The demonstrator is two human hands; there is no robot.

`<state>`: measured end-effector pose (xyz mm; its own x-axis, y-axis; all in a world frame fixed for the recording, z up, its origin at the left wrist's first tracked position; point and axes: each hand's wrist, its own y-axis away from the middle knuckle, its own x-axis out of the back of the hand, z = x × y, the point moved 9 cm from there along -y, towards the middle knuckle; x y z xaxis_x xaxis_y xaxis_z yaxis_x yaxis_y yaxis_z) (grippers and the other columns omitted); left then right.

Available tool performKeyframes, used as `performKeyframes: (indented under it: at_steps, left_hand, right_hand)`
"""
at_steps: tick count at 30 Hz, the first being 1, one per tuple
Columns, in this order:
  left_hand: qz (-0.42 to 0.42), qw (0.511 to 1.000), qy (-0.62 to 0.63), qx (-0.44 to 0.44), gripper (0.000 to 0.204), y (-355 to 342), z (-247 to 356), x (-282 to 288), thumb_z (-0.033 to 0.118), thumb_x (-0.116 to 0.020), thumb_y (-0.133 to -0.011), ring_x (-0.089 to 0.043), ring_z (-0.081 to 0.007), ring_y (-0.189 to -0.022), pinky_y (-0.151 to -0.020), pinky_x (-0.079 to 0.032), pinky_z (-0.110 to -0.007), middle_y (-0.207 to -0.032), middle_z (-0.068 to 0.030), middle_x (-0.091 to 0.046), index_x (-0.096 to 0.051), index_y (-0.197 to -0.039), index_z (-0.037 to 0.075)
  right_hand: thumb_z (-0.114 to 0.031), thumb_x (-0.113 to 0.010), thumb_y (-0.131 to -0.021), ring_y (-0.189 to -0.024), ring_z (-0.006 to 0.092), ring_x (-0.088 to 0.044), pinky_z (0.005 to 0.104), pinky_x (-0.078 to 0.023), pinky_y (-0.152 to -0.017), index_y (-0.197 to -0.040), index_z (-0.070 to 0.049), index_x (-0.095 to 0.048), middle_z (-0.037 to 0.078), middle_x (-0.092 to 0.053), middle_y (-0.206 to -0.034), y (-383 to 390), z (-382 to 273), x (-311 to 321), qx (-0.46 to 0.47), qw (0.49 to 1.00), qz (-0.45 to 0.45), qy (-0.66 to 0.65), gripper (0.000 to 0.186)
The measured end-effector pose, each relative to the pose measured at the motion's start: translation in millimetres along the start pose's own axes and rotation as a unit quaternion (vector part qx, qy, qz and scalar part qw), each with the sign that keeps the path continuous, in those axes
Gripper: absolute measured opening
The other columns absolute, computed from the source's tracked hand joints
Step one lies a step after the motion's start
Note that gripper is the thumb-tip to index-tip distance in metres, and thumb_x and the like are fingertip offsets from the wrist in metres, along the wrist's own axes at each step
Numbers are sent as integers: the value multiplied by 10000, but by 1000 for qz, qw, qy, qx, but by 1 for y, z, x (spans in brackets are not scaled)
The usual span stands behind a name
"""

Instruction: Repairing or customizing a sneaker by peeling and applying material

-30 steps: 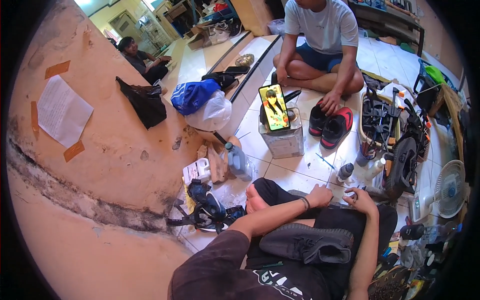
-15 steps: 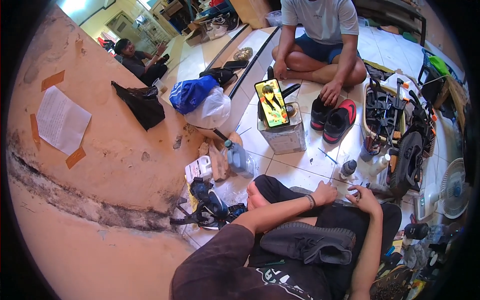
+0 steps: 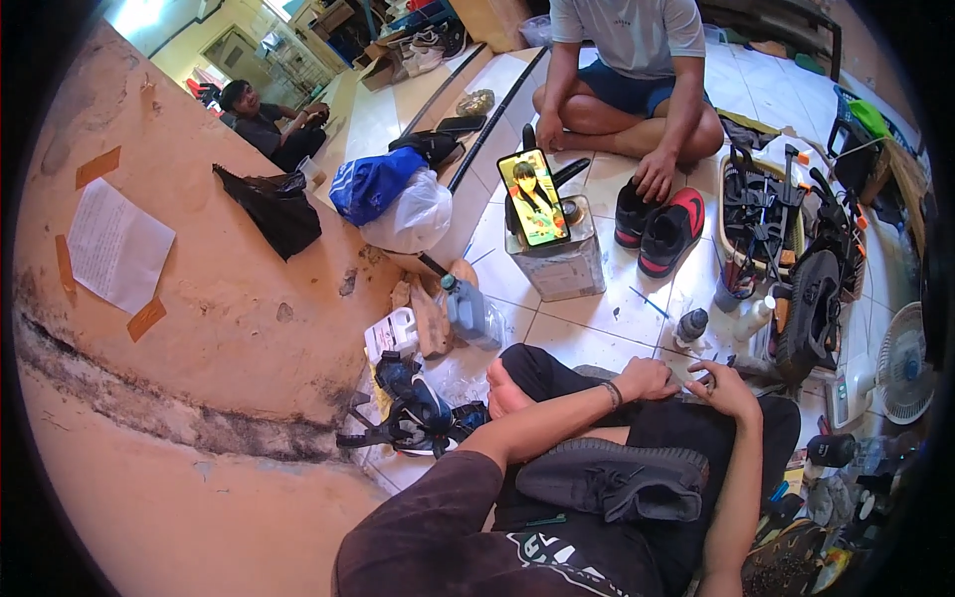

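My left hand (image 3: 645,379), with a dark bracelet at its wrist, is over my crossed legs with its fingers curled together. Whatever it may hold is hidden. Just to its right is my right hand (image 3: 728,389), fingers bent and apart, with nothing visible between them. A small gap separates the two hands. A dark grey knit sneaker (image 3: 612,480) with a ribbed sole lies on its side across my lap, below both hands and untouched by them. Beyond the hands, a dark small bottle (image 3: 690,326) and a white bottle (image 3: 755,319) stand on the tiles.
A phone (image 3: 535,197) leans on a square metal can (image 3: 562,269). Across from me sits a person (image 3: 637,70), one hand at black-and-red shoes (image 3: 668,234). A basket of tools (image 3: 761,214), a fan (image 3: 903,363) and jugs (image 3: 468,313) stand around; a wall (image 3: 199,348) bounds the left.
The view has shifted slightly. My hands stay in nearly the same place, with small finger movement. The person in the far background has lowered a raised hand.
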<state>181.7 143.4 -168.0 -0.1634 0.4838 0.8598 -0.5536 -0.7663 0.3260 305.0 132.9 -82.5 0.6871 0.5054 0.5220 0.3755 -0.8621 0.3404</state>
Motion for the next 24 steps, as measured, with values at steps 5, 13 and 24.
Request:
performKeyframes:
  at_steps: [5,13,24]
  left_hand:
    - [49,998,32,-26,438,-6,-9,-2,433,-533,-877,-670,-379,-840,-736,-531,-500,-911,-183,-685,-698,-849,29]
    - [-7,999,30,-31,285,-13,-26,-3,331,-649,-795,-660,-360,-858,-747,-536,-469,-910,-178,-675,-702,-752,54]
    - [-80,996,38,-12,277,-7,-25,-4,339,-674,-776,-674,-348,-835,-743,-536,-451,-838,-160,-696,-717,-811,68]
  right_hand:
    - [-312,-760,-819,-698,196,-657,325,-508,-669,-1116,-4,-639,104,-634,-681,-5,9,-2,-14,1000,-5,3,445]
    - [-299,-743,-840,-700,198,-664,333,-508,-647,-1083,-5,-652,129,-646,-709,-18,3,-12,28,998,-43,-23,393]
    - [-277,-720,-857,-701,182,-680,306,-519,-657,-1108,-13,-645,145,-699,-768,-12,2,-15,38,998,-43,-3,373]
